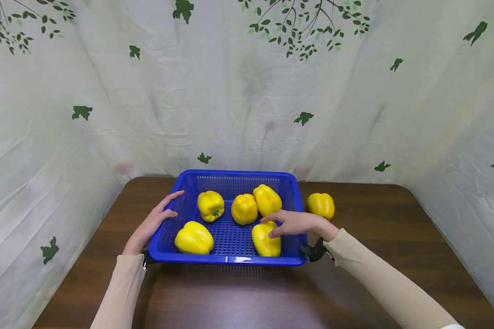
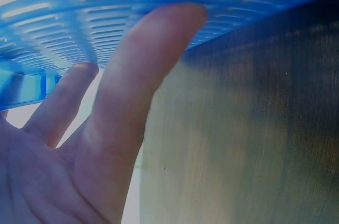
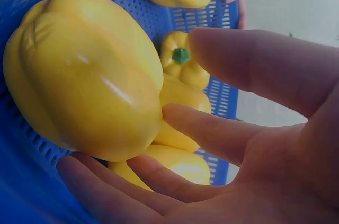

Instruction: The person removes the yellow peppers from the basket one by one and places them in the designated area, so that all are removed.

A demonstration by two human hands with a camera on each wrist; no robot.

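Note:
Inside a blue perforated basket (image 1: 230, 259) lie several yellow bell peppers. My right hand (image 1: 294, 224) reaches over the basket's right rim to the front right bell pepper (image 1: 267, 242). In the right wrist view, the fingers spread loosely beside that pepper (image 3: 85, 75), one fingertip right at its skin and the thumb (image 3: 238, 52) apart from it. With fingers extended, my left hand (image 1: 154, 224) is at the basket's left side. The left wrist view has its thumb (image 2: 137, 70) straight against the slotted wall (image 2: 116, 28).
One more yellow bell pepper (image 1: 321, 205) lies on the brown wooden table (image 1: 247, 297), just right of the basket. Behind the table hangs a pale curtain (image 1: 214, 91) printed with green leaves, which also runs along both sides.

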